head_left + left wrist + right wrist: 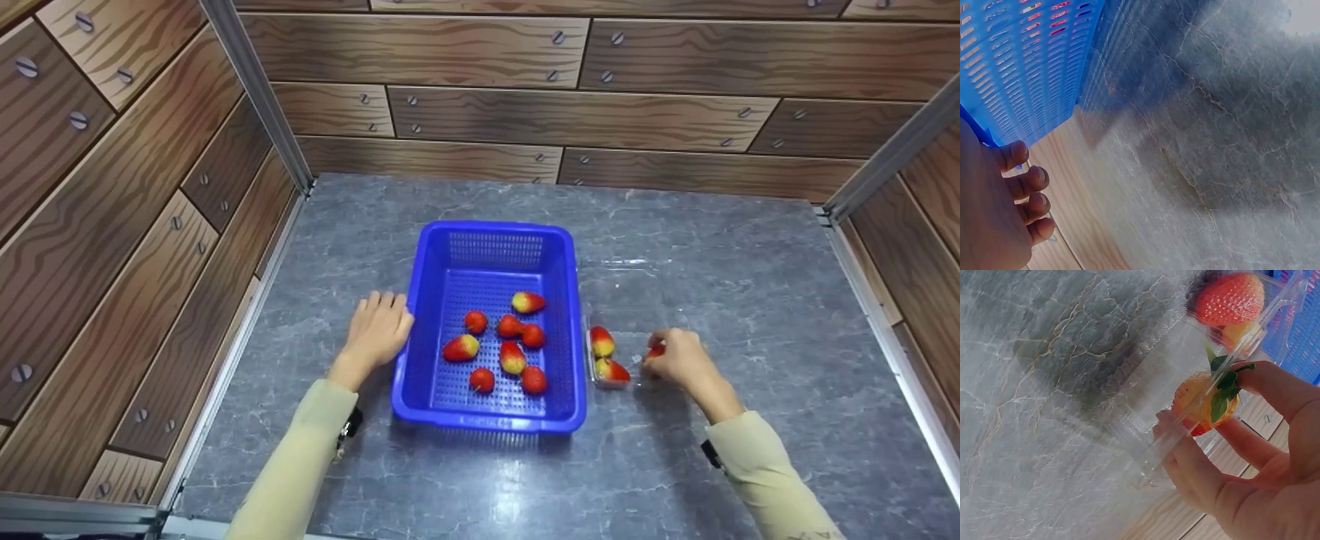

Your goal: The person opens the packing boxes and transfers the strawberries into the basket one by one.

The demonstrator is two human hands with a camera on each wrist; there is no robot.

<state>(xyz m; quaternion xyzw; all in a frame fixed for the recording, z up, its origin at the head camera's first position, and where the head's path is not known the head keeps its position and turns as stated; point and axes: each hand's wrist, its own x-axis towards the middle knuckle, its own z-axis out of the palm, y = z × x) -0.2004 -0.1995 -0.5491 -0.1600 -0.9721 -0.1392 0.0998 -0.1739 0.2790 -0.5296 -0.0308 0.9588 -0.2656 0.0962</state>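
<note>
My right hand (684, 364) pinches a red-and-yellow strawberry (1193, 402) with green leaves between thumb and fingers. In the right wrist view, this strawberry is at a clear plastic box (1145, 410), partly seen through its wall. Two more strawberries (602, 341) lie in the box's left part, next to a blue basket (487, 425). Beside the basket's left rim rests my left hand (379, 326), fingers loosely bent in the left wrist view and its thumb hidden there. Strawberries (460, 348) and small round red fruits (482, 380) lie scattered on the basket floor.
Grey marbled tabletop (780, 300) lies under everything. Wood-patterned panels (487, 112) close off the back and both sides, with metal posts (259, 90) at the corners. The basket has perforated walls. The transparent box's edges are hard to make out against the table.
</note>
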